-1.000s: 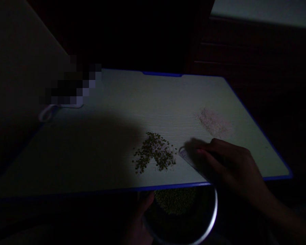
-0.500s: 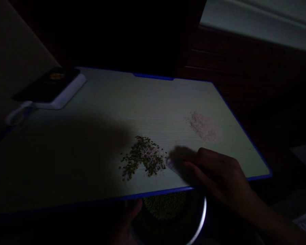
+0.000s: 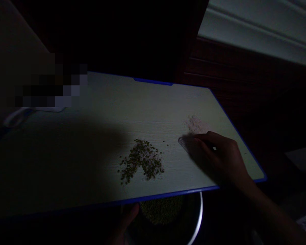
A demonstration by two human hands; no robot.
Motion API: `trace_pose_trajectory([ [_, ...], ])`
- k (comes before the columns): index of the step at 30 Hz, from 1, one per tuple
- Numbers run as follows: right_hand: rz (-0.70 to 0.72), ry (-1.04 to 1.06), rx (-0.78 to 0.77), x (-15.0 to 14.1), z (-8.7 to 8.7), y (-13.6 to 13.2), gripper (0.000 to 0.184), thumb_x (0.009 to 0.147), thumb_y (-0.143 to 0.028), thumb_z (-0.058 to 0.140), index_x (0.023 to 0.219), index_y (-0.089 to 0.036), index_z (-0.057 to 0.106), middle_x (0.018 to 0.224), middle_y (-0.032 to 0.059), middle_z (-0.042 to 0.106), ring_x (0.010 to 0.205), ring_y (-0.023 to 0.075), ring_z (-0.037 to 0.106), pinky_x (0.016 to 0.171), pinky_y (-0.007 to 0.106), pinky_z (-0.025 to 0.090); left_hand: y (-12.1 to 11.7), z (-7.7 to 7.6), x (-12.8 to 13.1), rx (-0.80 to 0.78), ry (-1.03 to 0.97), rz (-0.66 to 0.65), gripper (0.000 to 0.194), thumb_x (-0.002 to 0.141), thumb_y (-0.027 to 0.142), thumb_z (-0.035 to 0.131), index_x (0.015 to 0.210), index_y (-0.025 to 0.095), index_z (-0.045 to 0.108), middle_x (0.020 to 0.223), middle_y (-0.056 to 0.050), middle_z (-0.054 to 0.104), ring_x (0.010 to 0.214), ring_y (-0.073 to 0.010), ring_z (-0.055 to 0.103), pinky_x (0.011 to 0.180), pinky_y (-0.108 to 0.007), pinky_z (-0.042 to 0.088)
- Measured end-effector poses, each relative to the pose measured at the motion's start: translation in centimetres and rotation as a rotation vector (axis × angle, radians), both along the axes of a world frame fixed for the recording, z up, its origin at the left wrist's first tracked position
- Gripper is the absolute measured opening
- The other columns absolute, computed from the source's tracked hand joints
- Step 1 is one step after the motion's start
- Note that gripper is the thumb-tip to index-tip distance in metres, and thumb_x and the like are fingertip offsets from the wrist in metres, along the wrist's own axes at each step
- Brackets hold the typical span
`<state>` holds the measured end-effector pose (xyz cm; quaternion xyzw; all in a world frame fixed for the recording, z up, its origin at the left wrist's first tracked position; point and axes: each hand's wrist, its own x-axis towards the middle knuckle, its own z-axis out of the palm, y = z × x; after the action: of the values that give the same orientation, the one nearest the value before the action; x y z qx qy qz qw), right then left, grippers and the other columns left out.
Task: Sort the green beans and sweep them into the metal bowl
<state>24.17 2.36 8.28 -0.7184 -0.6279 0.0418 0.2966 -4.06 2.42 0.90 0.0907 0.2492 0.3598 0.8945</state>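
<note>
- Since a moment ago, the right hand (image 3: 222, 152) has shifted up the board (image 3: 148, 109), taking the strip (image 3: 184, 144) off the edge of the seeds (image 3: 142, 160) to just below the grit (image 3: 197, 124).
- A couple of seeds now lie loose between the pile and the strip.
- From where I stand, the right thumb and fingers are pinched together on the strip, its tip pointing left, its far end lost in the hand's shadow.
- The seeds, dark green, lie scattered near the board's front edge, with pale bits mixed among them.
- The grit is a thin, pinkish patch to their right and further back, partly behind the hand.
- Below the front edge, the left hand (image 3: 129, 217) has its thumb at the left side of the bowl (image 3: 200, 214); the gloom hides its fingers, so I can't tell how firmly they close.
- More seeds (image 3: 163, 210) sit inside the bowl.
</note>
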Motion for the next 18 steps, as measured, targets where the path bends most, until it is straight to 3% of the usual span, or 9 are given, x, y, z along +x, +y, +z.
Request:
trace_pose_trajectory([
  [4, -0.016, 0.013, 0.005, 0.1, 0.7, 0.4, 0.024, 0.097, -0.026, 0.058, 0.101, -0.017, 0.079, 0.092, 0.0086, 0.081, 0.076, 0.0192, 0.075, 0.066, 0.030, 0.054, 0.1, -0.1, 0.0, -0.010, 0.002, -0.014, 0.032, 0.097, 0.036, 0.065, 0.127, 0.024, 0.065, 0.135, -0.010, 0.065, 0.111, -0.0262, 0.067, 0.091, -0.048, 0.059],
  [9, 0.211, 0.048, -0.037, -3.0, 1.3, 0.1, 0.023, 0.099, -0.025, 0.056, 0.101, -0.017, 0.078, 0.086, 0.0060, 0.078, 0.071, 0.0145, 0.072, 0.066, 0.025, 0.052, 0.3, -0.4, 0.0, -0.014, 0.013, -0.027, 0.031, 0.097, 0.036, 0.064, 0.126, 0.026, 0.065, 0.136, -0.010, 0.065, 0.112, -0.0263, 0.067, 0.092, -0.047, 0.058],
  [11, 0.229, 0.030, -0.040, -3.7, 1.0, 0.3, 0.025, 0.100, -0.023, 0.055, 0.099, -0.016, 0.079, 0.079, 0.0055, 0.075, 0.066, 0.0137, 0.069, 0.062, 0.024, 0.050, 0.4, -0.5, 0.0, -0.013, 0.014, -0.030, 0.032, 0.097, 0.036, 0.065, 0.127, 0.025, 0.065, 0.136, -0.010, 0.065, 0.111, -0.0264, 0.067, 0.092, -0.048, 0.058],
  [18, -0.025, 0.015, -0.007, -0.2, 0.1, 1.0, 0.026, 0.095, -0.025, 0.056, 0.101, -0.015, 0.079, 0.089, 0.0087, 0.080, 0.070, 0.0188, 0.073, 0.061, 0.028, 0.051, 0.4, -0.4, 0.0, -0.018, -0.008, -0.037, 0.032, 0.097, 0.035, 0.065, 0.127, 0.025, 0.065, 0.135, -0.010, 0.066, 0.111, -0.0263, 0.067, 0.091, -0.048, 0.059],
])
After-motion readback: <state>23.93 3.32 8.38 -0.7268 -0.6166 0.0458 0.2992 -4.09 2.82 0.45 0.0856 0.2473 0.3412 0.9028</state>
